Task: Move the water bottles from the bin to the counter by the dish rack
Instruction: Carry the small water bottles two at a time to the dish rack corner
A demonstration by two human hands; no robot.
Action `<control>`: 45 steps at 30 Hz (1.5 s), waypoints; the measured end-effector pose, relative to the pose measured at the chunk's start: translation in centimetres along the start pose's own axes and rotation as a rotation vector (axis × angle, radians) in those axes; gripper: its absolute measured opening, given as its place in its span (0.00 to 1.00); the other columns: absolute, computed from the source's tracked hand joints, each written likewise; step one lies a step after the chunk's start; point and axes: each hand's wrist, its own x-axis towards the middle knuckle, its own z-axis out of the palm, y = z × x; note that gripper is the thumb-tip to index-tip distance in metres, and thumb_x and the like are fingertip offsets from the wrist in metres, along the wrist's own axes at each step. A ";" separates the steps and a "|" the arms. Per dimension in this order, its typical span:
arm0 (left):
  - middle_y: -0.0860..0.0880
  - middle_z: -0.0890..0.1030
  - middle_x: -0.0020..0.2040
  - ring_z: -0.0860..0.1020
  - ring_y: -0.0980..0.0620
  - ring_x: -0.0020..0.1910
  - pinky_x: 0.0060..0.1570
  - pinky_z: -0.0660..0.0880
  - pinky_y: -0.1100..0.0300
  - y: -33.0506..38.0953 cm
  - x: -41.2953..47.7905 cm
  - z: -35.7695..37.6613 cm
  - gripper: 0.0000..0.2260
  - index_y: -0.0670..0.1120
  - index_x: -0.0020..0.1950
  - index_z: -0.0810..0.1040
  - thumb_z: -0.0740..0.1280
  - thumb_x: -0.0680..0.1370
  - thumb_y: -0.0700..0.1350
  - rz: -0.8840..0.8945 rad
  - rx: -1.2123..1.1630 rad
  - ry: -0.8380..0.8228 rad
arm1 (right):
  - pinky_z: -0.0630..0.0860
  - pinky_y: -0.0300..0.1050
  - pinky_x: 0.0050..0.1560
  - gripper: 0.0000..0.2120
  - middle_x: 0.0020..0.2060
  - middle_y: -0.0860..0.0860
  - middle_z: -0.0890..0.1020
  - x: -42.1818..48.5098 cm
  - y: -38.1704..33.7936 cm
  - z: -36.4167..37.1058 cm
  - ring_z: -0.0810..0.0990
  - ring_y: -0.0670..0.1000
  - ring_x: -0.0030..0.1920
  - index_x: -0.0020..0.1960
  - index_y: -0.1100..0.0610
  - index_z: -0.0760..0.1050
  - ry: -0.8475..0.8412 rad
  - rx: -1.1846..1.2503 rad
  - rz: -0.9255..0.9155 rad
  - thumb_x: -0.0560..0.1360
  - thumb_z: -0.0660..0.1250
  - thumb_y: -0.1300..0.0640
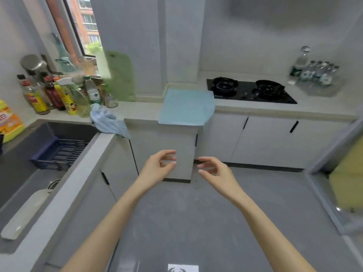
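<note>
- Left hand (157, 166) and right hand (215, 170): both empty; fingers loosely curled; held side by side above the floor;
- water bottles (316, 72): clustered in clear bin (322, 89); far-right counter (314, 107), beside stove (249, 92);
- dish rack (59, 154): in sink (17, 173), left

Head-worn view, looking forward and down, wide kitchen span

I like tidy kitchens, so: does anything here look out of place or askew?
A crumpled blue cloth hangs over the counter edge beside the sink, and a blue mat overhangs the counter corner left of the stove. Nothing looks spilled or broken.
</note>
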 end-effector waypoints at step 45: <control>0.55 0.82 0.52 0.79 0.57 0.42 0.48 0.76 0.61 27.7 58.9 53.8 0.12 0.56 0.59 0.77 0.67 0.77 0.42 0.320 -0.081 -0.632 | 0.69 0.21 0.44 0.20 0.54 0.46 0.78 36.3 25.6 -57.0 0.77 0.37 0.50 0.69 0.51 0.68 0.706 -0.021 0.187 0.78 0.66 0.56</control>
